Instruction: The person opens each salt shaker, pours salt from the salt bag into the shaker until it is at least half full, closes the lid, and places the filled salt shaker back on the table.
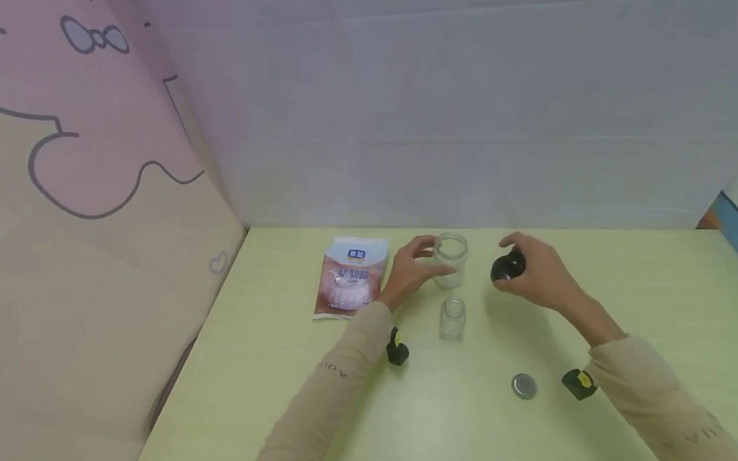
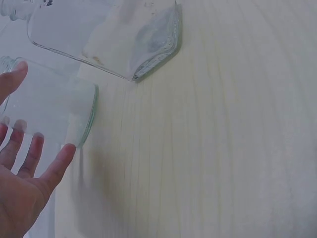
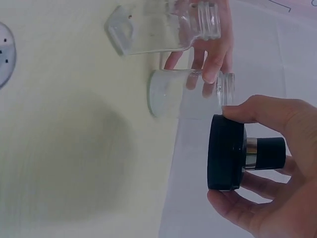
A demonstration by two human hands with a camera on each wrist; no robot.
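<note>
My left hand [image 1: 410, 269] holds a clear round glass jar [image 1: 454, 258] standing upright at the table's back, its mouth uncovered. In the left wrist view, the thumb lies on one side of the jar [image 2: 59, 104] and the fingers reach round the other. To the right of it, my right hand [image 1: 546, 277] grips a black lid [image 1: 508, 266] by its rim, off the table and apart from the jar. The right wrist view shows a black knob with a silver band on this lid [image 3: 225, 153]. A small uncapped glass bottle [image 1: 452, 321] stands in front of the jar.
A salt packet [image 1: 352, 276] lies flat left of the left hand. The small silver lid [image 1: 524, 386], with holes in its top, lies nearer the front right. Behind the pale table [image 1: 430, 433] hangs a white sheet [image 1: 450, 135]; a printed cloth [image 1: 95, 272] is at the left.
</note>
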